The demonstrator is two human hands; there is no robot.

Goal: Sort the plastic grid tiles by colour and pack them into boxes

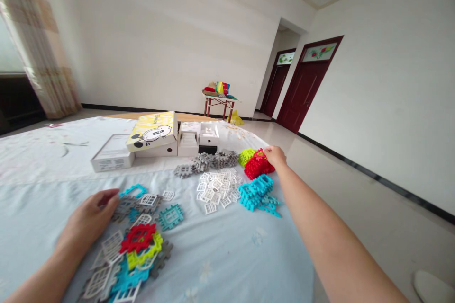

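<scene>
My right hand point(276, 155) reaches far out and pinches a red toothed plastic building piece point(260, 154) over the heap of red pieces point(256, 168). Beside that heap lie lime green pieces point(246, 155), and nearer to me is a blue stack point(256, 191). My left hand point(93, 213) rests at the mixed pile's edge, thumb and forefinger apart, next to grey pieces point(123, 208). A red piece point(138, 238) tops a lime green piece point(145, 253) and blue pieces point(130, 277) there. White window frames point(112, 246) lie among them.
Behind the white window-frame heap point(217, 186) runs a row of grey pieces point(204, 163). White boxes point(113, 152) and a yellow cartoon box lid point(152, 131) stand farther back. A small table point(217, 99) is near the wall. The cloth-covered table's edge point(310, 251) is at my right.
</scene>
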